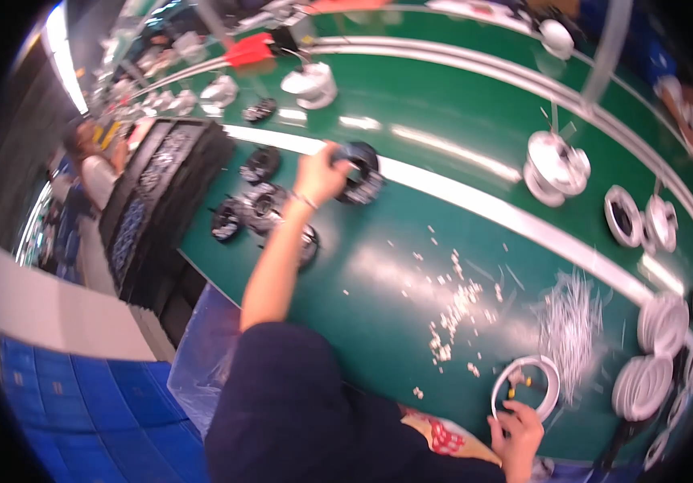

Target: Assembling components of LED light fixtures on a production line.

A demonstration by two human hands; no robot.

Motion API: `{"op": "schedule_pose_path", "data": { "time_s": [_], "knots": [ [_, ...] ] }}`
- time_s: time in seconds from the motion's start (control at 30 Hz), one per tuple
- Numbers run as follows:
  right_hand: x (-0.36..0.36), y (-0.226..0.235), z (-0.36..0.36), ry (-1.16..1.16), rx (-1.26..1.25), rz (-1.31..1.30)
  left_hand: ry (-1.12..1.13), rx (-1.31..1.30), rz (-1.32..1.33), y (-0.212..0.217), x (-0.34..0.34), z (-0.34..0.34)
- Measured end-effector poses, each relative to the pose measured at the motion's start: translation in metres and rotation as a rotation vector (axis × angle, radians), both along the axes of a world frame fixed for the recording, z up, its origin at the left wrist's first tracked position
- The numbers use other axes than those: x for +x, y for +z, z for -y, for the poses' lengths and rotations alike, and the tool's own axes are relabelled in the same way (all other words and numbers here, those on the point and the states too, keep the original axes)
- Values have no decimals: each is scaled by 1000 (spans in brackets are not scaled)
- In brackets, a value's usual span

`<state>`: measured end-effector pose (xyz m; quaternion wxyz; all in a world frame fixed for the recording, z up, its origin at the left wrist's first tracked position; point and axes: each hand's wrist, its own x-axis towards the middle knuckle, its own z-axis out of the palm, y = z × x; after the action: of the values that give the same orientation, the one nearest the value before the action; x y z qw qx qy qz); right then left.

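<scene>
My left hand (321,174) reaches far out over the green table, its fingers closed on the edge of a black ring-shaped part (368,187). Motion blurs that part somewhat. Just left of my forearm lies a cluster of similar round parts, among them a black ring (260,165), a silvery black one (263,205) and a smaller dark one (226,220). Near the table's front edge my right hand (519,439) has its fingers curled over the near rim of a white ring (552,377). Small yellow-tipped pieces (515,385) show inside this ring.
White scraps (459,302) and a heap of thin white strips (572,326) lie mid-table. Stacked white rings (644,386) stand at the right. Beyond a white rail, white housings (554,169) sit on a green surface. Black trays (153,193) are stacked at the left, with blue bins (81,402) below.
</scene>
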<state>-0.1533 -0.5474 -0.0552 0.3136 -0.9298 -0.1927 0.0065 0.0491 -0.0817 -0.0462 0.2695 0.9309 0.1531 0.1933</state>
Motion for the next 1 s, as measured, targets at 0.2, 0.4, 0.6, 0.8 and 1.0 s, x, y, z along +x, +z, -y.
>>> {"op": "schedule_pose_path", "data": {
  "time_s": [0.2,0.4,0.6,0.8,1.0],
  "knots": [
    [16,40,-1,-120,-464,-91,-137,-495,297,14,-65,97],
    [13,48,-11,-109,-452,-180,-142,-807,386,-18,-76,136],
    [45,39,-17,-323,16,158,-336,-970,367,-15,-72,175],
    [111,22,-82,-138,822,-17,-564,-1311,191,-37,-96,213],
    [112,11,-102,-89,647,-75,-964,-1855,-243,-23,-99,200]
  ]
}}
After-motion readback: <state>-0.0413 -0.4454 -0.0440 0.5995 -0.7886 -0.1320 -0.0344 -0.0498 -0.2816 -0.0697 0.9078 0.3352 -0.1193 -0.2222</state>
